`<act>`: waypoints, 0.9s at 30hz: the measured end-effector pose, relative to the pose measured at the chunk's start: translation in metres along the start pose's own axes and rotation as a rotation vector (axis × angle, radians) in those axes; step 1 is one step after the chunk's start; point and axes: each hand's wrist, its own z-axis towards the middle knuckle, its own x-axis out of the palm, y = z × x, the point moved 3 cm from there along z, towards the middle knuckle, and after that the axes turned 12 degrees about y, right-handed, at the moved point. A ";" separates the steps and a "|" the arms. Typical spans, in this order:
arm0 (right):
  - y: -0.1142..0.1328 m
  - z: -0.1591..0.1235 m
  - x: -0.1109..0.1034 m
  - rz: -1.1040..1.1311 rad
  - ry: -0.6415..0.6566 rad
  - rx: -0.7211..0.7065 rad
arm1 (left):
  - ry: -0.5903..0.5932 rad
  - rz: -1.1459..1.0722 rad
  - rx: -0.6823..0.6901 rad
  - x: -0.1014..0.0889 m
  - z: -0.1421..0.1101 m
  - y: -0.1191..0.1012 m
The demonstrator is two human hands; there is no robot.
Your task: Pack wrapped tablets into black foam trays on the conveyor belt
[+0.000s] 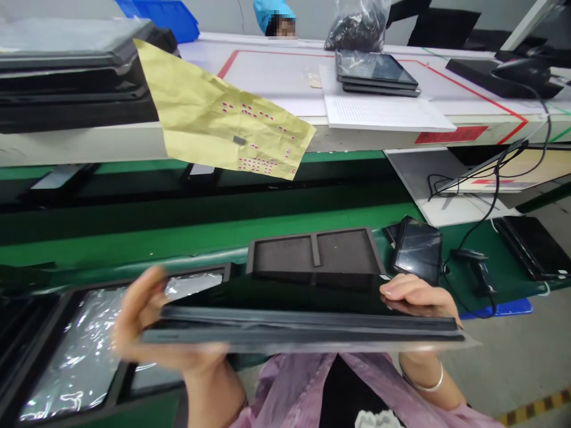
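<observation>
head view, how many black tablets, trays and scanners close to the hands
Black rectangular tablets: 3
Black foam trays: 2
Black corded barcode scanner: 1
Total: 6

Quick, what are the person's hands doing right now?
Left hand: closed, holding the edge of a black tablet.
Right hand: closed, holding the tablet's opposite edge.

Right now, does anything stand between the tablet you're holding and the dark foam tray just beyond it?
Nothing visible does: the tablet, held in your left hand and right hand, overlaps the near edge of the foam tray in this view.
</observation>
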 end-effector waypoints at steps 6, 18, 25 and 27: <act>-0.001 0.000 -0.006 0.093 -0.038 0.035 | -0.032 -0.401 0.240 0.006 -0.009 0.006; -0.016 -0.009 -0.023 0.126 -0.047 -0.008 | -0.005 -0.360 0.178 0.008 -0.019 -0.004; 0.007 -0.027 -0.008 -0.626 0.309 -0.074 | -0.046 -0.823 -0.978 0.084 -0.048 0.028; 0.001 -0.041 0.003 -0.871 0.481 -0.221 | 0.108 -1.077 -1.173 0.114 -0.057 0.027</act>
